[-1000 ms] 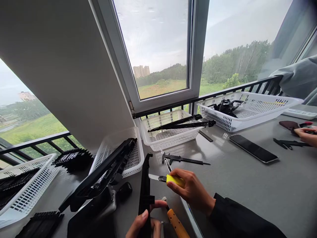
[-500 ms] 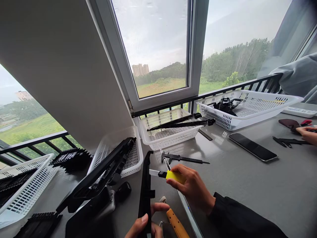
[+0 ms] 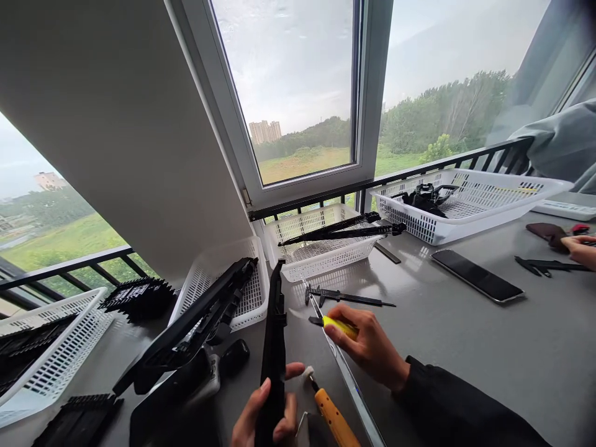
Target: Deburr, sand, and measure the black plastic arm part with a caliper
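My left hand (image 3: 261, 416) is closed around a long black plastic part (image 3: 274, 347), which stands nearly upright with its narrow end pointing away from me. A yellow utility knife (image 3: 342, 327) is gripped in my right hand (image 3: 372, 347). Its blade, blurred, points left toward the part, and a small gap seems to lie between them. Beside my left hand lies a tool with an orange wooden handle (image 3: 334, 417) and a pale tip. Under the knife, a long metal strip (image 3: 354, 391) runs across the table.
Black calipers (image 3: 349, 298) lie beyond my right hand, and a phone (image 3: 477, 275) is farther right. White baskets (image 3: 326, 264) with black parts line the window side. Another person's hand (image 3: 582, 251) is at the right edge, near second calipers (image 3: 549, 266). A black mouse (image 3: 235, 357) sits left.
The knife has turned and moved slightly right, its blade away from the part's edge. My left hand has tilted the black part, showing a different face.
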Motion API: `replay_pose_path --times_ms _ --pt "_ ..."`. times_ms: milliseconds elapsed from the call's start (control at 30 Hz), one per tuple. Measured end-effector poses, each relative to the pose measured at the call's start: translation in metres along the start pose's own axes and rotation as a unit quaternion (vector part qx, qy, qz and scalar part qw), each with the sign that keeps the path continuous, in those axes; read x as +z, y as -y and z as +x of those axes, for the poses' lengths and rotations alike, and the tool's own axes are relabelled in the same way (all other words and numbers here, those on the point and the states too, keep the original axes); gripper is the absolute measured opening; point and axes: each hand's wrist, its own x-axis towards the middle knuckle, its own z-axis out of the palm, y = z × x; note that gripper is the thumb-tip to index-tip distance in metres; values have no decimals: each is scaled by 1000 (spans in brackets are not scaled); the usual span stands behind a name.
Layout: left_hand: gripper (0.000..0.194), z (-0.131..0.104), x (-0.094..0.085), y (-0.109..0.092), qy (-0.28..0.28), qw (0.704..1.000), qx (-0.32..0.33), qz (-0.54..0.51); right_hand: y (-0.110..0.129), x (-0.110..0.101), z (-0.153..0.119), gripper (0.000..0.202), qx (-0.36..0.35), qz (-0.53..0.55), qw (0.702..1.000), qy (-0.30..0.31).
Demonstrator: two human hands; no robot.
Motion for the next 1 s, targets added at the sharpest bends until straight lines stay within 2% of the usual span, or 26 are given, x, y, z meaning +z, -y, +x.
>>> replay_pose_path --times_ms 133,200,333,500,567,633,733,900,1000 --pt "63 3 -3 5 -57 997 37 22 4 10 -6 40 -26 -15 994 104" --pt "61 5 -3 8 -67 996 49 42 4 13 -7 42 -23 -25 992 122" --pt "64 6 -3 10 -47 995 59 63 -1 13 -4 48 9 -23 997 67" --pt "51 9 -6 11 0 999 40 30 -6 3 3 51 42 -1 999 -8" --pt "49 11 -8 13 3 998 42 38 -6 -3 5 50 46 12 998 -39" --pt "48 12 -9 15 -5 998 47 43 -4 -7 6 48 35 17 998 -45" --pt "46 12 -7 17 -15 998 50 42 2 -4 2 45 5 6 1000 15" --pt "36 12 -8 23 -16 998 22 57 13 15 -12 37 -38 -36 983 177" --pt "34 14 -15 28 6 998 3 68 15 20 -15 38 -50 -44 975 210"
